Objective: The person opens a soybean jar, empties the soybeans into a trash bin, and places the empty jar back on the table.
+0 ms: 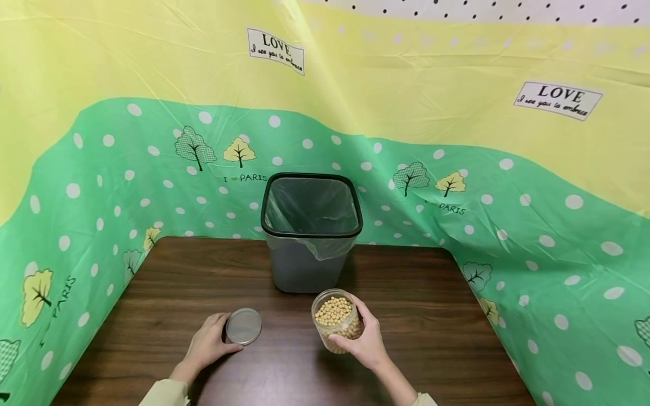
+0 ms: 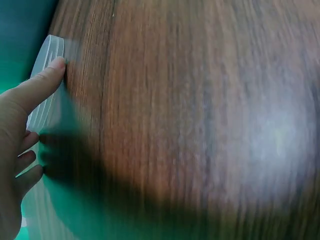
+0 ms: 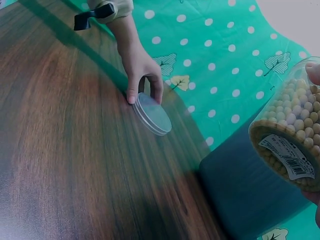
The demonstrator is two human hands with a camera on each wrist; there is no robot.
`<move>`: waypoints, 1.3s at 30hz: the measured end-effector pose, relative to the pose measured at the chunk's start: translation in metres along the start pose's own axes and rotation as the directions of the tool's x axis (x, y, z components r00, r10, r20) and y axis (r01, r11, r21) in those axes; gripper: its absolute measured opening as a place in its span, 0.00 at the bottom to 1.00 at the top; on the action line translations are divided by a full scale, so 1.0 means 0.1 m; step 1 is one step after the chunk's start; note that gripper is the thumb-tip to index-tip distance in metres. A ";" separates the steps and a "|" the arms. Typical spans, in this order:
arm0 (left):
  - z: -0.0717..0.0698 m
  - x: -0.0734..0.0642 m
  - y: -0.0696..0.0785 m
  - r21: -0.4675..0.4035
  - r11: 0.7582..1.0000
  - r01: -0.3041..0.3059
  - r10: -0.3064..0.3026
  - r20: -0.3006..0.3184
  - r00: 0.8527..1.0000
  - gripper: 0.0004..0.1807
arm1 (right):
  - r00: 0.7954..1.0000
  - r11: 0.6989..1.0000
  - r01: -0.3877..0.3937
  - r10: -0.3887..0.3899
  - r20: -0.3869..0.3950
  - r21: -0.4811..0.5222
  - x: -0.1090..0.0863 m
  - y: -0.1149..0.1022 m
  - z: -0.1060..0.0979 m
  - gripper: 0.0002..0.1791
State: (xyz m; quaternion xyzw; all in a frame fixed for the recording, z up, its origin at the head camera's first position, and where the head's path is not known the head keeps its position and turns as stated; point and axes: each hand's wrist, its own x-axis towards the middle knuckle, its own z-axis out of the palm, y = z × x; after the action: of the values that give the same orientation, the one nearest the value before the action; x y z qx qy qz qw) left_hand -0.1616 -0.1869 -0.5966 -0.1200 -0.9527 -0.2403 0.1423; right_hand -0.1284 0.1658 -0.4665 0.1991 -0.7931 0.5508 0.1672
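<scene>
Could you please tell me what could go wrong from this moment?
The jar is open and tilted in the right grip, so the yellow beans inside might spill onto the table if it tips further. The lid is held only at its edge by the left grip, so it could slip.

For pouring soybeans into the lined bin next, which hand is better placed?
Probably the right: the right hand grips the open jar of soybeans near the bin, while the left hand holds the lid.
</scene>
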 end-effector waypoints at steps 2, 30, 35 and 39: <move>0.00 0.00 0.00 0.006 1.000 -0.003 0.004 -0.006 1.000 0.45 | 1.000 1.000 -0.012 0.012 -0.003 0.008 -0.01 0.08 0.00 0.44; -1.29 1.37 0.92 -0.284 0.959 -0.011 0.022 0.036 0.999 0.54 | 0.995 0.987 0.081 -0.087 -0.040 -0.139 0.36 -0.23 -0.47 0.46; -1.43 1.71 1.13 -0.295 0.955 0.023 0.002 0.082 0.997 0.55 | 0.996 0.991 0.080 -0.084 -0.037 -0.106 0.45 -0.31 -0.51 0.44; -1.39 1.79 1.16 -0.290 0.955 0.068 -0.030 0.131 0.991 0.56 | 0.994 0.987 0.098 -0.103 -0.035 -0.127 0.52 -0.36 -0.54 0.44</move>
State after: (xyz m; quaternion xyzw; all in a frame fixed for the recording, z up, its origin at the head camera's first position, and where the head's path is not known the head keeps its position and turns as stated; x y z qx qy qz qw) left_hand -0.2640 -0.1269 -0.3713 -0.1310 -0.9161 -0.3746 0.0568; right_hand -0.1526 0.1986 -0.3939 0.2164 -0.8113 0.4950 0.2233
